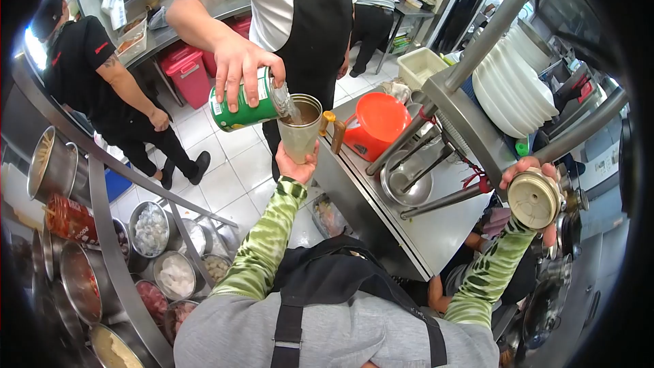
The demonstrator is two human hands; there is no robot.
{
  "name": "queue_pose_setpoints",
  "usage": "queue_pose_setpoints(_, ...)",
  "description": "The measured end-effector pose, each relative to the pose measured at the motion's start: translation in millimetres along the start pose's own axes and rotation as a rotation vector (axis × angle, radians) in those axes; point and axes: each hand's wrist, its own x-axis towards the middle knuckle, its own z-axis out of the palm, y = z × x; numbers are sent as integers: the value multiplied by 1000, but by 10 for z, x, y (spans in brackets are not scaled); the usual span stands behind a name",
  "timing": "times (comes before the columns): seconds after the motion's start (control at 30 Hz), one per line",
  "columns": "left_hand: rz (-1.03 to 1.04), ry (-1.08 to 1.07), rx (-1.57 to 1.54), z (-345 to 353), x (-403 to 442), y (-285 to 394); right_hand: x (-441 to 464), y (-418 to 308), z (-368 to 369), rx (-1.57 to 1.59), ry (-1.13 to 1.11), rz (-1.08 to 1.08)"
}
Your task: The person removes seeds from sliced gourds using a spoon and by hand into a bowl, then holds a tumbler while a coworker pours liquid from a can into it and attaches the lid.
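Note:
My left hand [297, 162] is wrapped round the lower part of a translucent container [300, 133], held upright. A co-worker's hand [238, 61] tilts a green can [238, 105] at its rim, and clear liquid runs from the can into the container. Off to the right, my right hand [535, 180] grips a round beige lid-like piece [533, 200], its flat face towards me. Below the container's right side, an orange handle end [329, 116] shows near a red-orange bowl [383, 117].
A steel counter [415, 232] carries a metal bowl [407, 178]. White plates [507, 88] stand on the shelf at right. Steel pots and bowls of food [175, 274] fill the left. A person in black [102, 88] stands at left; another person crouches below the counter.

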Motion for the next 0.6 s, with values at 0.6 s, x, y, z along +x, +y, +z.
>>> queue_pose_setpoints(0.6,24,-6,17,18,-88,38,37,-6,49,11,4,9)
